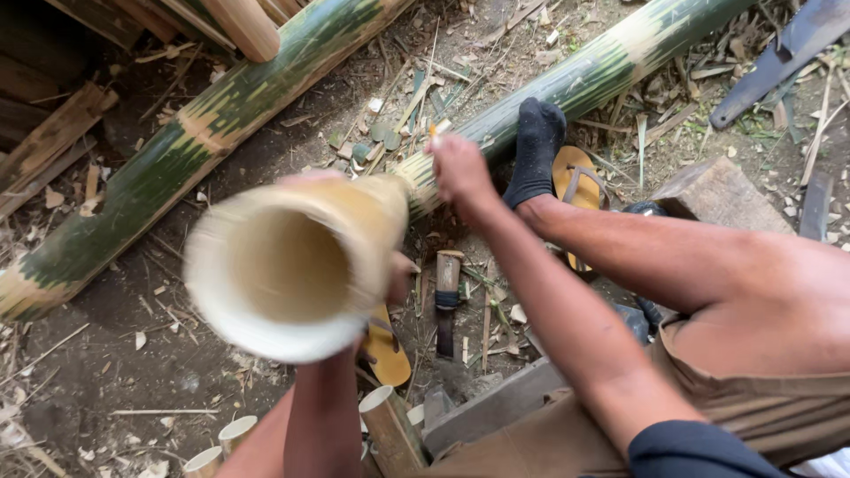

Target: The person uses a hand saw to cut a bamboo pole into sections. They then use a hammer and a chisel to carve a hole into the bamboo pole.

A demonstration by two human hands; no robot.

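Long green bamboo pole (620, 62) lying on ground, slanting from upper right down toward middle. Cut bamboo tube (292, 265) just left of pole's lower end, open mouth toward camera, long axis running away to pole. Left hand (398, 279) gripping tube from below. Right hand (460, 168) closed, on pole, pinching small thing.
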